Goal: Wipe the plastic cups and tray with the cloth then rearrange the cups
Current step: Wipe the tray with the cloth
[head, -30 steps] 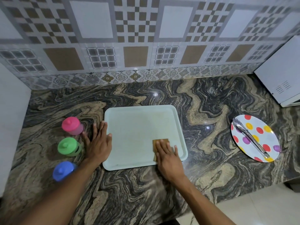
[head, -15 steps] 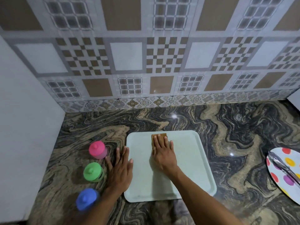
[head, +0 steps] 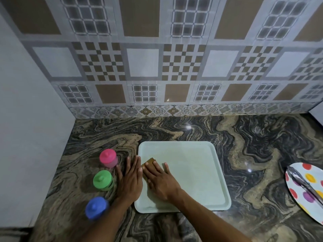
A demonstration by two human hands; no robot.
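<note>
1. Two hands are in view. The right hand [head: 160,180] lies flat with its fingers straight, pressing down on one brown cloth [head: 148,162]. It grasps nothing; only the cloth's far corner shows past the fingertips.
2. The left hand [head: 130,179] is also relaxed and flat, palm down on the counter [head: 244,154], holding nothing. It lies just beside the right hand, with its inner edge along the tray's left rim.
3. One pale tray [head: 192,172] lies under the right hand. The cloth sits on the tray's floor near the left rim, and most of the bare tray stretches to the right of that hand.
4. Three lidded cups stand upright on the counter in a line just left of the left hand: one pink [head: 108,158] by the fingertips, one green [head: 102,180] beside the knuckles, and one blue [head: 96,207] beside the wrist. None sits on the tray, and none touches another.
5. Well to the right of the right hand, beyond the tray, lies one dotted plate [head: 289,181], partly cut off by the frame, with one pair of metal tongs [head: 304,186] on it.
6. A tiled wall [head: 143,62] rises beyond both hands.
</note>
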